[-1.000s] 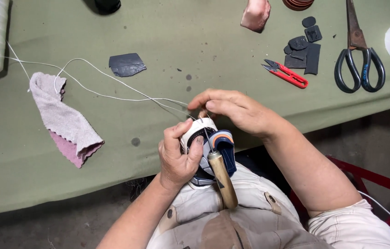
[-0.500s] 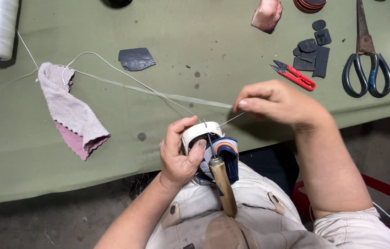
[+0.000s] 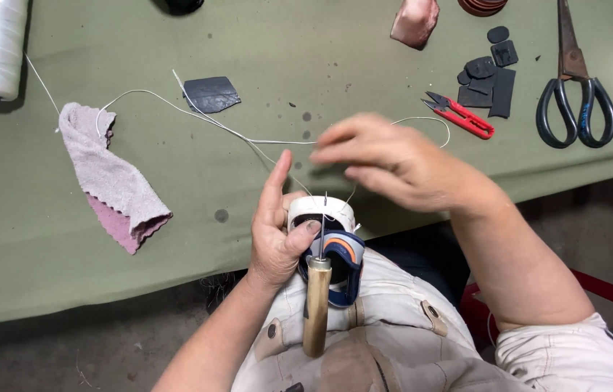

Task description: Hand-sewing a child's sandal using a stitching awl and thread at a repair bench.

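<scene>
The left hand grips a small shoe, forefinger raised. The right hand, blurred, pinches thin white thread above a wooden-handled awl.

The table cover is olive green with dark spots. The shoe is white at the toe, then navy with an orange stripe — the thread is white. The rag is grey-pink, the snips red, the big scissors have dark handles — the cut patches are black.
</scene>
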